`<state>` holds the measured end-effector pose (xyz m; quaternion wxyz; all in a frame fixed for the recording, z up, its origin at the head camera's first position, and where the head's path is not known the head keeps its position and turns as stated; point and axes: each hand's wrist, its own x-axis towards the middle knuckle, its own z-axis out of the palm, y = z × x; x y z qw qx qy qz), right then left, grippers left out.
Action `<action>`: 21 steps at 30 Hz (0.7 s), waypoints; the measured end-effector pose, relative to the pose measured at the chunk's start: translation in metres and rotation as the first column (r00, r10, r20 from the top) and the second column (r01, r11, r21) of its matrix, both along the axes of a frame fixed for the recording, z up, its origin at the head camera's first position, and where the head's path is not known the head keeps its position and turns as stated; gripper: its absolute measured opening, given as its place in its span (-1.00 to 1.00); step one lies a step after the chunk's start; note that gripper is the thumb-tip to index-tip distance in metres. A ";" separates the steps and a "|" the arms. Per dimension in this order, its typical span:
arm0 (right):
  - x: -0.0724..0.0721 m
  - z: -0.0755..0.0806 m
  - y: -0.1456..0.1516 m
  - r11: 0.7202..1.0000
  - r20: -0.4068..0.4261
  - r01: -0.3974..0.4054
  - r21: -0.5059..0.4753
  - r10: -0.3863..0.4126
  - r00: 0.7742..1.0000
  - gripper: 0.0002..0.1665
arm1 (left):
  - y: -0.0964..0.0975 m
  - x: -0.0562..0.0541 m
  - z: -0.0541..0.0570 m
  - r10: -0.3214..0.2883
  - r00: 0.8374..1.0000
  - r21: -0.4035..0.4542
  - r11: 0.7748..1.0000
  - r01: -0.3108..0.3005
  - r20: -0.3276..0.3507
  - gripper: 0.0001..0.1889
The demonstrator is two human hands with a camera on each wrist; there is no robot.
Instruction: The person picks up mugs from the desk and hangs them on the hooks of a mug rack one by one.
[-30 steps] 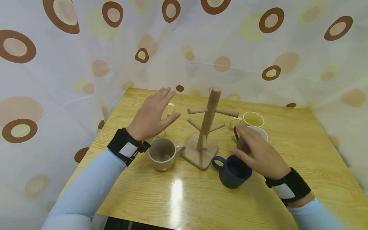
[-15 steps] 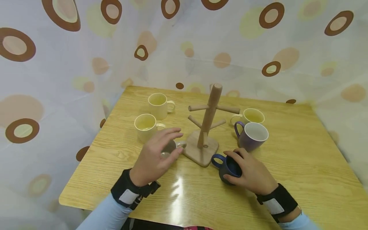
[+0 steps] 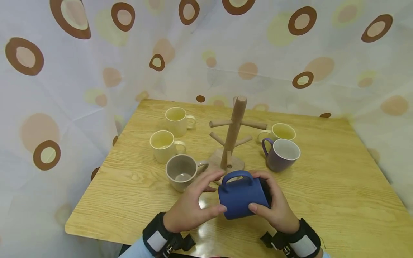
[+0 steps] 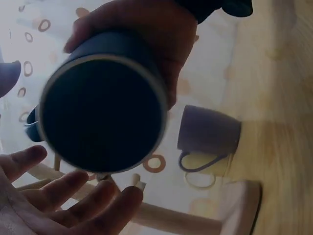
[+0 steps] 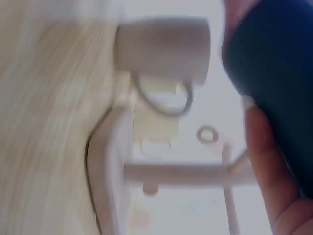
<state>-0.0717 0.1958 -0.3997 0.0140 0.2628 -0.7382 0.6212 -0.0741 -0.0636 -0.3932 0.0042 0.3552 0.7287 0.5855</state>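
Observation:
A dark blue mug (image 3: 240,199) lies tipped on its side in the air above the table's front, its handle up and its base toward the left. My right hand (image 3: 274,204) grips it near the rim, thumb on the near side. My left hand (image 3: 196,206) is at the base end with fingers and thumb spread, the thumb tip right at the mug's edge. In the left wrist view the round base of the blue mug (image 4: 102,115) faces the spread left fingers (image 4: 105,205). Behind the mug stands a wooden mug tree (image 3: 232,136) with bare pegs.
A grey mug (image 3: 181,175) stands left of the mug tree, with two cream mugs (image 3: 162,147) behind it. On the right a purple mug (image 3: 282,157) stands in front of another cream mug (image 3: 284,131). A patterned curtain (image 3: 206,50) hangs behind the wooden table (image 3: 338,186).
My right hand has taken the blue mug, lifted it off the table, turned it on its side and brought it left. My left hand has come from over the grey mug toward the blue mug's base.

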 end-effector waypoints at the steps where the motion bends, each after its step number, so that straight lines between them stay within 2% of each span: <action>1: 0.001 -0.001 -0.005 0.999 0.013 -0.005 -0.048 0.005 1.000 -0.28 | 0.002 0.001 -0.002 -0.022 0.998 0.007 1.000 0.021 0.063 -0.27; 4: -0.001 -0.005 -0.016 0.996 0.038 0.012 -0.091 -0.009 0.999 -0.31 | 0.009 0.002 -0.010 -0.040 0.969 0.049 0.998 0.029 0.242 -0.24; 6: -0.004 -0.009 -0.020 0.998 0.039 0.053 -0.033 -0.051 0.998 -0.33 | 0.012 0.000 -0.017 -0.013 0.950 0.071 0.997 -0.010 0.313 -0.25; 8: -0.010 -0.014 -0.022 0.994 0.030 0.095 0.051 -0.096 0.995 -0.36 | 0.015 -0.003 -0.025 0.013 0.935 0.087 0.995 -0.047 0.354 -0.27; 11: -0.019 -0.023 -0.022 0.980 0.015 0.139 0.144 -0.142 0.990 -0.39 | 0.018 -0.008 -0.035 0.028 0.923 0.101 0.992 -0.072 0.384 -0.26; 16: -0.031 -0.033 -0.021 0.970 0.056 0.147 0.191 -0.160 0.986 -0.40 | 0.024 -0.016 -0.044 0.069 0.909 0.064 0.992 -0.105 0.411 -0.26; 21: -0.046 -0.033 -0.018 0.961 0.161 0.113 0.251 -0.157 0.974 -0.35 | 0.029 -0.029 -0.047 0.141 0.939 -0.016 0.990 -0.143 0.313 -0.23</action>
